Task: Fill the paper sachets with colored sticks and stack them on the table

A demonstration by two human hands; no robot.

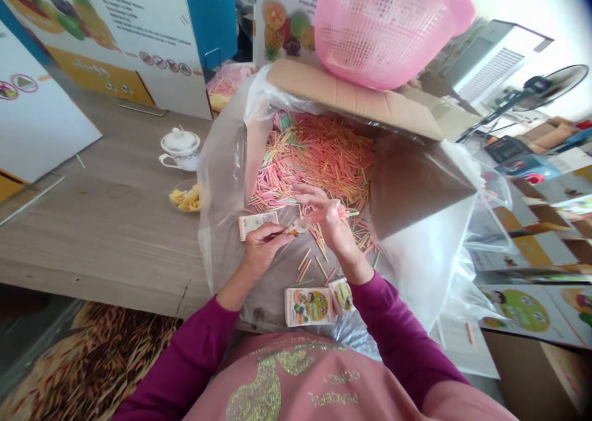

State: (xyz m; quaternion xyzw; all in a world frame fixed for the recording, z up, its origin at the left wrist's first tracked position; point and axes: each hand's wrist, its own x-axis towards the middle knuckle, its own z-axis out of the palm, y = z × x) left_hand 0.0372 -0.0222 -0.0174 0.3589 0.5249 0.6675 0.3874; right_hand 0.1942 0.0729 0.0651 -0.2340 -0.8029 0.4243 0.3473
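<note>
My left hand (pixel 264 243) pinches a small printed packet (pixel 298 226) between thumb and fingers. Just to its right, my right hand (pixel 337 228) grips a little bunch of thin pink sticks (pixel 318 215), its fingertips pointing toward the packet. Both hands are over the front of a plastic-lined cardboard box (pixel 356 97) that holds a heap of thin pink, yellow and green sticks (pixel 324 150). A flat printed box (pixel 252 224) lies beside my left hand. Nearer my body are another printed box (pixel 309 306) and a smaller one (pixel 342 296), with loose sticks (pixel 304 265) behind them.
A pink plastic basket (pixel 388 26) stands behind the carton. To the left on the wooden table (pixel 111 224) are a lidded white cup (pixel 180 148) and a small dish of yellow pieces (pixel 185 198). Large printed cartons (pixel 152 20) line the back; a fan (pixel 550 88) is at right.
</note>
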